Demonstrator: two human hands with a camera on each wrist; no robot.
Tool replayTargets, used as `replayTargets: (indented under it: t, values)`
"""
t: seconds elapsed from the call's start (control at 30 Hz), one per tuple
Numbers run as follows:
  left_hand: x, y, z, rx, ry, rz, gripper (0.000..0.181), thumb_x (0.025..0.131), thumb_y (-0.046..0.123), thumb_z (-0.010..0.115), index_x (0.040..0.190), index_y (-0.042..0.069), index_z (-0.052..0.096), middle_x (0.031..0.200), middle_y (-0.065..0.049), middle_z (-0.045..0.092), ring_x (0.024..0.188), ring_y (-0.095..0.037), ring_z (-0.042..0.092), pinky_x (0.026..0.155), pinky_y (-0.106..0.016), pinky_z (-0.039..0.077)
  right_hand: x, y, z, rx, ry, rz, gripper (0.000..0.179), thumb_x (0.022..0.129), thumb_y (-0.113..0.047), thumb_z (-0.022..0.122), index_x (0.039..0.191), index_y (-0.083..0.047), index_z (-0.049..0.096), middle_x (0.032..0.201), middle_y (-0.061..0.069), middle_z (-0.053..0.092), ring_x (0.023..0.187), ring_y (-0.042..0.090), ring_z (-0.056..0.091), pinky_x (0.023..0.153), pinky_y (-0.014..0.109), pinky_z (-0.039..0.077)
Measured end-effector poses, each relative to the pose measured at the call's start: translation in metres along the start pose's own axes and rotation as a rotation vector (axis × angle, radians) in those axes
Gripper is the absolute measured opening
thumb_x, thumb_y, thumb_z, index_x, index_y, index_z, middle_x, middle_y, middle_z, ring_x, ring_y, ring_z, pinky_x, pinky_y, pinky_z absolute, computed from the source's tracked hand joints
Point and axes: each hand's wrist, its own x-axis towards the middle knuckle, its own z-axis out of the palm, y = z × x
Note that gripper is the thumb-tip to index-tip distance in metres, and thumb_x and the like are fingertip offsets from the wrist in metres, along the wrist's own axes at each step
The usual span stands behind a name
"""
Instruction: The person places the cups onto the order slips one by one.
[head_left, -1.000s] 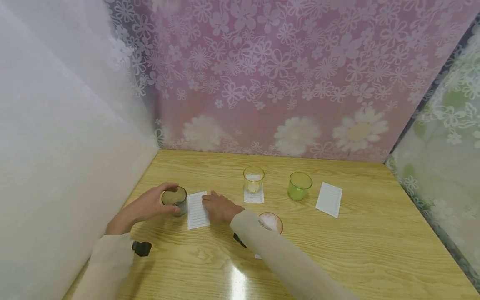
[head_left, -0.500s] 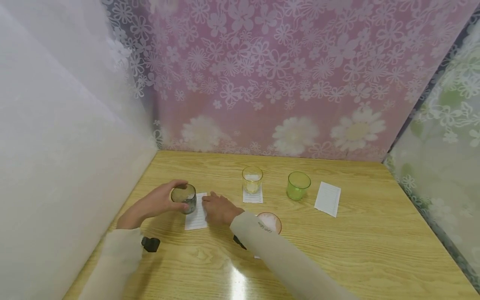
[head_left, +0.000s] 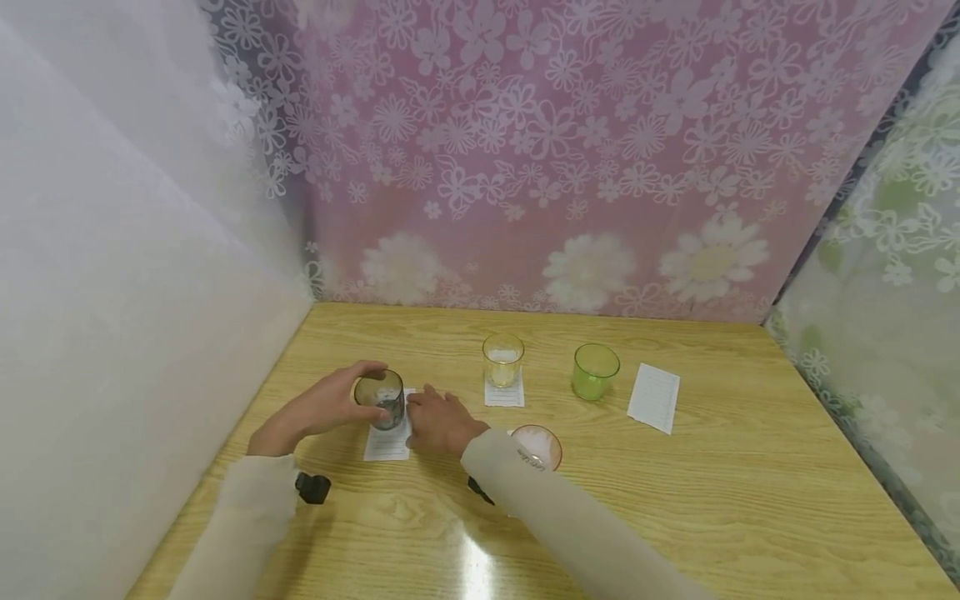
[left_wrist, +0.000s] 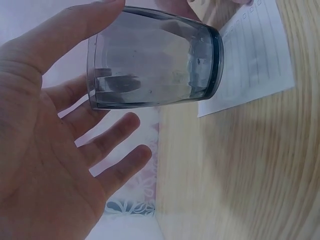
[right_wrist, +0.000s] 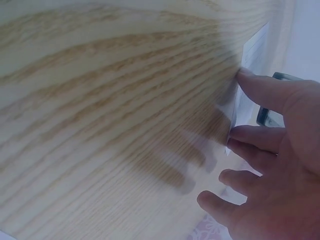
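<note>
My left hand (head_left: 322,410) grips a smoky grey glass (head_left: 384,403) near its rim, thumb on one side and fingers on the other. In the left wrist view the glass (left_wrist: 145,65) is see-through, its thick base turned toward a white lined slip of paper (left_wrist: 260,60) on the table. The base overlaps that slip in the head view. My right hand (head_left: 442,423) is at the slip's right edge. In the right wrist view, the thumb (right_wrist: 265,89) and forefinger touch the edge of the paper, apart from each other, while the other fingers are spread loosely.
A yellow glass (head_left: 503,367) stands on another lined slip. Right of it are a green glass (head_left: 596,377) on the bare wood and a loose slip (head_left: 655,398). A red-rimmed glass (head_left: 542,442) is partly hidden behind my right sleeve. Floral curtains border the table (head_left: 720,483).
My left hand has carried the grey glass rightward, from beside the slip to over it. The right hand has stayed at the paper's edge.
</note>
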Motion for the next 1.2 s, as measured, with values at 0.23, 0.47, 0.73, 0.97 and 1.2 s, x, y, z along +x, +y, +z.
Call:
replayTargets:
  t: [0.23, 0.47, 0.73, 0.97, 1.2]
  values:
    - [0.004, 0.000, 0.006, -0.004, -0.014, 0.005, 0.084, 0.100, 0.033, 0.083, 0.166, 0.003, 0.040, 0.164, -0.021, 0.051, 0.154, -0.049, 0.044, 0.115, -0.066, 0.048, 0.001, 0.001, 0.001, 0.010, 0.011, -0.003, 0.048, 0.105, -0.038, 0.074, 0.146, -0.014, 0.069, 0.173, -0.002, 0.045, 0.166, 0.032, 0.031, 0.132, 0.058, 0.035]
    - [0.005, -0.003, 0.009, -0.029, -0.019, -0.018, 0.086, 0.099, 0.033, 0.084, 0.167, 0.004, 0.039, 0.167, -0.019, 0.049, 0.157, -0.047, 0.041, 0.119, -0.066, 0.044, 0.001, 0.003, 0.003, 0.015, 0.030, -0.014, 0.045, 0.104, -0.038, 0.075, 0.145, -0.018, 0.072, 0.172, -0.005, 0.046, 0.166, 0.033, 0.032, 0.130, 0.059, 0.036]
    - [0.008, -0.003, 0.012, -0.036, -0.024, -0.029, 0.086, 0.098, 0.033, 0.084, 0.167, 0.006, 0.040, 0.167, -0.018, 0.049, 0.158, -0.047, 0.039, 0.121, -0.067, 0.041, 0.000, 0.002, 0.005, 0.006, 0.047, 0.002, 0.031, 0.103, -0.039, 0.077, 0.123, -0.016, 0.084, 0.172, -0.008, 0.046, 0.166, 0.034, 0.032, 0.130, 0.060, 0.036]
    - [0.007, -0.001, 0.012, -0.036, -0.026, -0.031, 0.084, 0.100, 0.031, 0.083, 0.167, 0.007, 0.040, 0.168, -0.018, 0.047, 0.159, -0.047, 0.038, 0.121, -0.068, 0.042, 0.002, 0.003, 0.008, 0.026, 0.067, 0.009, 0.034, 0.102, -0.038, 0.079, 0.129, -0.019, 0.082, 0.171, -0.009, 0.047, 0.166, 0.036, 0.032, 0.130, 0.062, 0.036]
    - [0.007, -0.004, 0.016, -0.030, -0.030, -0.020, 0.086, 0.100, 0.033, 0.083, 0.168, 0.006, 0.038, 0.169, -0.019, 0.047, 0.159, -0.048, 0.038, 0.122, -0.069, 0.040, 0.000, 0.003, 0.007, 0.022, 0.062, 0.012, 0.022, 0.102, -0.040, 0.078, 0.101, -0.019, 0.085, 0.171, -0.008, 0.048, 0.165, 0.036, 0.033, 0.129, 0.062, 0.036]
